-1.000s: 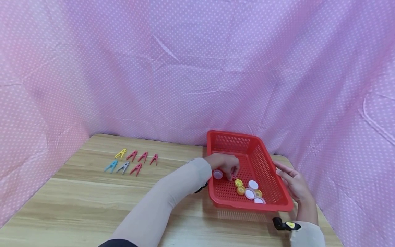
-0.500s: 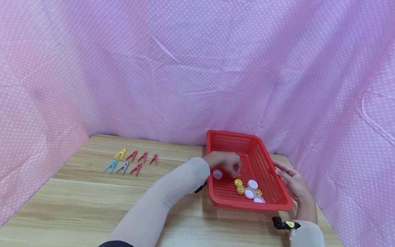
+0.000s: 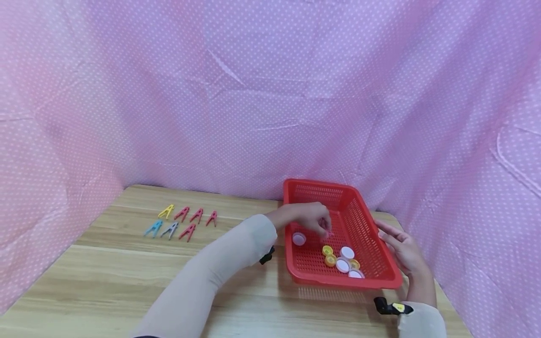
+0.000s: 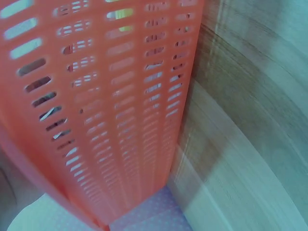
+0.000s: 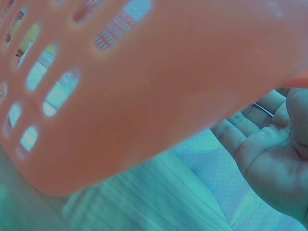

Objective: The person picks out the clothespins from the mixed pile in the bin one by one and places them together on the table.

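Observation:
A red plastic basket point(image 3: 338, 280) with slotted walls stands on the wooden table. My left hand point(image 3: 314, 217) reaches over its left side and, low inside, pinches a small pink clothespin point(image 3: 330, 233), mostly covered by the fingers. Below that hand lie yellow caps point(image 3: 327, 250), orange caps point(image 3: 330, 260) and white caps point(image 3: 347, 253); a pale round cap point(image 3: 299, 239) sits near the left wall. My right hand point(image 3: 400, 246) grips the basket's right rim, its thumb at the edge. In the left wrist view the basket wall point(image 4: 120, 106) hides the left hand's fingers.
Several clothespins lie in two rows on the left of the table point(image 3: 127, 272): a yellow clothespin point(image 3: 166, 211), a blue clothespin point(image 3: 154, 228), a grey clothespin point(image 3: 170, 230) and red ones such as this clothespin point(image 3: 187, 232). A pink dotted cloth point(image 3: 253, 103) hangs behind and beside the table.
Inside the basket my left hand has risen slightly and shifted toward the back with the pink clothespin, its forearm drawing left. The right hand and basket stay where they were.

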Demonstrator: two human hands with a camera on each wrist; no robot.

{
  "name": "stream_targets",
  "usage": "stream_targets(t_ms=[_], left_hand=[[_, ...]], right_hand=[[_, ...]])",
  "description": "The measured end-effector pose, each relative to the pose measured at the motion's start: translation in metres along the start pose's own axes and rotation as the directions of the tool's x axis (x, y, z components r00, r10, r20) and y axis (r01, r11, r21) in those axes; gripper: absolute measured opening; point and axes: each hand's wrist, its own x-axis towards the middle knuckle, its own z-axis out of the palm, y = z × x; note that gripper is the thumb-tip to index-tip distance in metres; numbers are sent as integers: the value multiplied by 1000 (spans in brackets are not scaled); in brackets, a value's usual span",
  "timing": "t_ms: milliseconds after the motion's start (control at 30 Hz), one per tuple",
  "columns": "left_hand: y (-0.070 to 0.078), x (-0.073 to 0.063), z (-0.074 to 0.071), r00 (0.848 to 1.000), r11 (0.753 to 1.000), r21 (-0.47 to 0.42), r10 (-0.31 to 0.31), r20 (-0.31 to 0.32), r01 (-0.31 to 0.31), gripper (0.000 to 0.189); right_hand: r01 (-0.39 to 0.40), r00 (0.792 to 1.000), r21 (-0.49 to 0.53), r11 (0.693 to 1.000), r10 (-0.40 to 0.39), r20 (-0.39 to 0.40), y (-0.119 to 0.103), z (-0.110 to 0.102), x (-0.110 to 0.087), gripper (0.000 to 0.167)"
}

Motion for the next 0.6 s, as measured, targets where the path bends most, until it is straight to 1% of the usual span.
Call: stream_targets(t_ms=[67,200,400,600], left_hand=[[0,-4,-2,1000,999,31,17,-21,-17,17],[0,-13,-7,998,997,72,33,-49,-30,18],[1,-30,-15,996,997,72,18,-86,-12,18],[-2,-48,-21,993,998,69,15,-116,-7,20]], right_hand=[[1,1000,-4,1000,-1,-1,0,0,0,39],[1,1000,-20,1000,-1,-9,1,-1,-1,39],[9,1000,-25,1000,-9,-2,2,-1,-1,40],[14,1000,-2,1000,-14,12,1,0,-1,39]])
